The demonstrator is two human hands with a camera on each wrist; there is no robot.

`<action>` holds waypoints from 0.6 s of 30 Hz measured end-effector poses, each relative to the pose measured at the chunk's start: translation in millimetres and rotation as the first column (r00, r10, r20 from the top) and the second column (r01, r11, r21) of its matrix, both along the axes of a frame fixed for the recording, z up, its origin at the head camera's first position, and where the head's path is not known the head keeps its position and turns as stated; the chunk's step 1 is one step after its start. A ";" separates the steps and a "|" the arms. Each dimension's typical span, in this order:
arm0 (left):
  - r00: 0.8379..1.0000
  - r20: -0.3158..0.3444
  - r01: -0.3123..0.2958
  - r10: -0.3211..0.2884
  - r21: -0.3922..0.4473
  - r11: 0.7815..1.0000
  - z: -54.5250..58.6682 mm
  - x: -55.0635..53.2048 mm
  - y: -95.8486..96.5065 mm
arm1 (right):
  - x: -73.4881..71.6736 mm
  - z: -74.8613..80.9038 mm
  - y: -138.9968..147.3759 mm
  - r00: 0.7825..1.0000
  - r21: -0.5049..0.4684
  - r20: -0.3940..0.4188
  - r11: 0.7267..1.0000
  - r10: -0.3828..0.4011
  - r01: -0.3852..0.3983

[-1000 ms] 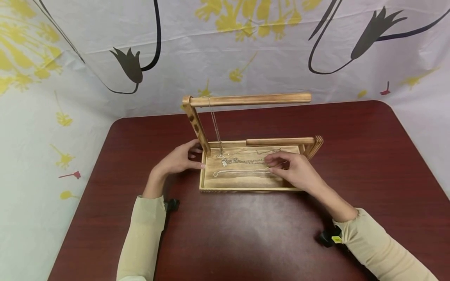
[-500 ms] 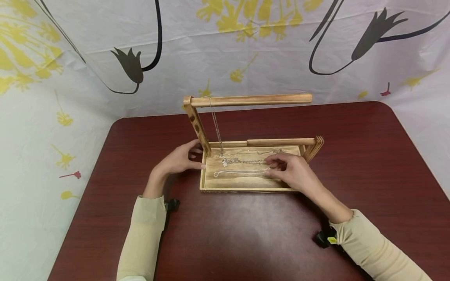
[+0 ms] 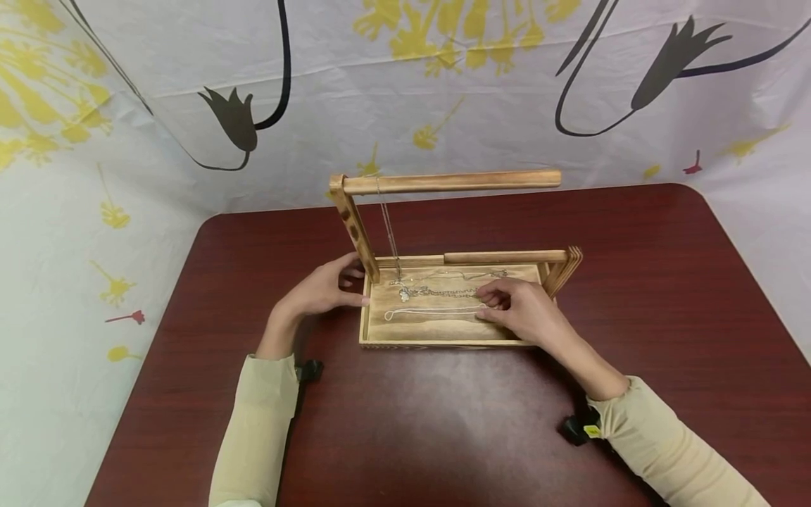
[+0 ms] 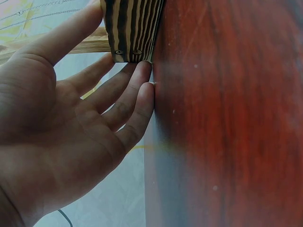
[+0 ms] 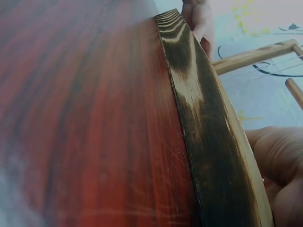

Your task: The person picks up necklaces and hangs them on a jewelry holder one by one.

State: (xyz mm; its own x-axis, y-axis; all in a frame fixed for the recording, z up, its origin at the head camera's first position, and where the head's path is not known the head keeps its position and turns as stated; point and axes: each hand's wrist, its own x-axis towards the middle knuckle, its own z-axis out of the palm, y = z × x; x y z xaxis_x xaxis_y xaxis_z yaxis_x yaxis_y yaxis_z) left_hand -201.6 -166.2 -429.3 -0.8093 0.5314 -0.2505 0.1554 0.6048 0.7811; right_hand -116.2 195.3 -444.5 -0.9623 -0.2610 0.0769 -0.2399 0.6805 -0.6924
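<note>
In the head view a shallow wooden tray [image 3: 437, 342] has a post at its left end that carries a long bar [image 3: 456, 182]. My left hand [image 3: 319, 287] touches the tray's left end, thumb on the rim and fingers beside the post; its fingers look relaxed in the left wrist view. My right hand [image 3: 532, 310] reaches over the tray's right half, thumb and fingertips low and apart, near the right end of a pale looped chain necklace [image 3: 431, 310]. Behind that lies a grey chain necklace [image 3: 443, 292]. Contact with either is hidden.
A thin necklace [image 3: 388, 225] hangs from the bar's left part into the tray. Another thin chain [image 3: 472, 274] lies near the back wall. A lower wooden bar [image 3: 507, 256] runs along the tray's back right. All stands on a dark red table [image 3: 412, 422] before a patterned cloth.
My right hand and forearm have shifted slightly left, and its thumb now covers the pale necklace's right end. My left hand has stayed where it was.
</note>
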 end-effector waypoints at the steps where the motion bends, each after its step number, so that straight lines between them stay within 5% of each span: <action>1: 1.000 0.001 -0.002 0.002 -0.003 1.000 -0.2 -0.1 -0.1 | -0.3 0.0 -0.5 1.000 0.007 0.003 1.000 -0.002 0.001; 18: 1.000 0.030 -0.002 0.002 0.014 1.000 0.8 -0.1 -1.9 | -4.9 -1.2 -5.5 1.000 0.089 0.012 0.996 -0.018 0.017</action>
